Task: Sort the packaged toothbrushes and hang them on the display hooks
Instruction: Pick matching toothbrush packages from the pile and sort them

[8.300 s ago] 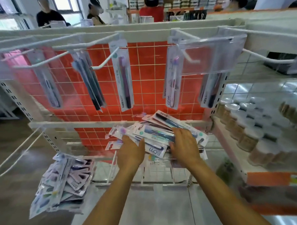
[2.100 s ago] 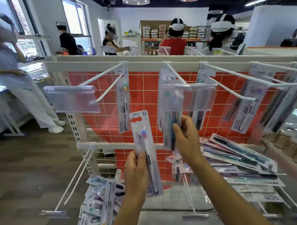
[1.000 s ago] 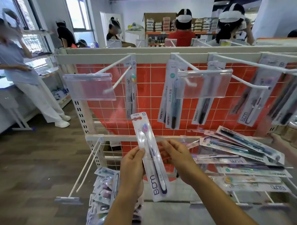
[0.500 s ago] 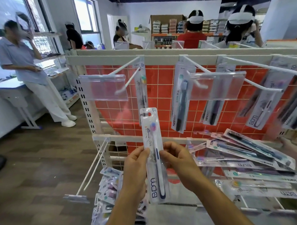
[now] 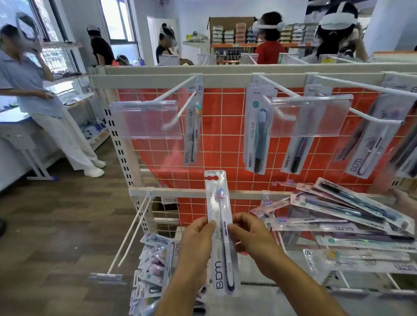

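toothbrush pack (image 5: 222,231) upright, pinched between hands (image 5: 230,243)

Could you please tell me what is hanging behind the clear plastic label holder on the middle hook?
Behind the label holder hang two toothbrush packs, their lower ends marked HANE. The holder blurs their upper parts, and any further packs behind them are hidden.

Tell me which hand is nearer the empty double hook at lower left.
Left. The left hand grips the held toothbrush pack on the side facing the empty double hook; the right hand pinches the pack's far edge, farther right.
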`<action>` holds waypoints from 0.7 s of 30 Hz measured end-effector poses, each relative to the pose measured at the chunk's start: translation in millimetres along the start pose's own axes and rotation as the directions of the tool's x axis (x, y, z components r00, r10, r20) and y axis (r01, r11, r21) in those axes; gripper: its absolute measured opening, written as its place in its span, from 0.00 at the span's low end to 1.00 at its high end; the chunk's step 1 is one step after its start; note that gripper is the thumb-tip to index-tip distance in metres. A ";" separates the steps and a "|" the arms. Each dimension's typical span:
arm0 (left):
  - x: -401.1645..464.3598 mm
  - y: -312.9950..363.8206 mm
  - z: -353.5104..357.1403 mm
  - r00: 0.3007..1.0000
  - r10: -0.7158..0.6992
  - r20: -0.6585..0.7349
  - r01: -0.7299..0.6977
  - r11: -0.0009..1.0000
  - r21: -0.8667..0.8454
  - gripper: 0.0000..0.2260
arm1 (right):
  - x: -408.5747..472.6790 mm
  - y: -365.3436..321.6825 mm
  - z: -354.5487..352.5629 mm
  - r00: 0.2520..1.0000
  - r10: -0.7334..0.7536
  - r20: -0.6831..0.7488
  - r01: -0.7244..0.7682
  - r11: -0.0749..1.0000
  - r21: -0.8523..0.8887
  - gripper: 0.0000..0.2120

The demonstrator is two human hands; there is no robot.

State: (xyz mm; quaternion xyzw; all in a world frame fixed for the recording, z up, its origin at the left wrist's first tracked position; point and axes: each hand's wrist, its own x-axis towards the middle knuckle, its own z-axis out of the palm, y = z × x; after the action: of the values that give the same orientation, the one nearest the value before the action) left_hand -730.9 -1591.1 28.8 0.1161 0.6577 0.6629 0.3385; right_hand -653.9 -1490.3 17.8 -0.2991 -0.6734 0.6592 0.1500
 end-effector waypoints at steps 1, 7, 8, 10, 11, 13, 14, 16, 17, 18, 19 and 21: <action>-0.4 0.3 0.1 1.000 0.003 0.000 -0.003 1.000 0.001 0.10 | -0.2 -0.3 0.1 1.000 -0.004 -0.008 0.004 1.000 0.004 0.04; -1.5 0.5 1.3 0.999 0.045 -0.008 -0.044 0.999 0.030 0.09 | -1.6 -0.2 0.2 0.999 -0.027 -0.034 0.028 0.999 0.027 0.04; -2.0 0.9 2.1 0.999 0.047 -0.009 -0.047 0.998 0.030 0.09 | -2.0 0.4 0.1 0.999 -0.029 -0.037 0.030 0.999 0.032 0.04; -3.1 1.0 3.5 0.999 0.047 -0.012 -0.046 0.998 0.033 0.09 | -2.9 0.9 -0.4 0.998 -0.029 -0.048 0.031 0.999 0.038 0.05; -3.3 0.6 4.5 0.999 0.047 -0.009 -0.047 0.998 0.035 0.09 | -3.7 0.8 -1.2 0.998 -0.028 -0.055 0.031 0.999 0.037 0.05; -3.3 -0.2 7.2 0.999 0.047 -0.003 -0.047 0.998 0.041 0.08 | -5.7 0.6 -4.5 0.997 -0.027 -0.068 0.030 0.999 0.039 0.06; -3.2 -0.6 9.2 0.999 0.045 0.000 -0.045 0.998 0.043 0.08 | -6.5 1.0 -7.0 0.997 -0.027 -0.074 0.030 0.999 0.041 0.06; -3.0 -1.2 14.4 0.999 0.042 0.010 -0.042 0.998 0.038 0.08 | -8.3 2.5 -13.0 0.996 -0.031 -0.084 0.035 0.998 0.047 0.06; -3.3 -1.2 17.3 0.999 0.043 0.015 -0.044 0.998 0.033 0.08 | -9.3 3.2 -16.4 0.995 -0.036 -0.089 0.041 0.998 0.052 0.06; -3.8 -1.3 20.3 0.999 0.046 0.021 -0.047 0.998 0.032 0.08 | -10.5 3.9 -19.7 0.995 -0.044 -0.095 0.049 0.997 0.057 0.07; -4.5 -1.3 23.0 0.998 0.052 0.029 -0.053 0.998 0.035 0.08 | -11.9 4.4 -22.7 0.994 -0.052 -0.100 0.058 0.996 0.065 0.07; -6.8 -1.4 28.0 0.996 0.070 0.049 -0.073 0.996 0.049 0.09 | -15.0 5.3 -27.7 0.992 -0.066 -0.110 0.076 0.993 0.094 0.07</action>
State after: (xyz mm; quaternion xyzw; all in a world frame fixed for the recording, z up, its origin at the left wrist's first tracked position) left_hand -708.6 -1573.1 32.5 0.1639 0.6615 0.6547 0.3270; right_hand -624.7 -1477.5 17.9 -0.3019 -0.6416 0.6688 0.2234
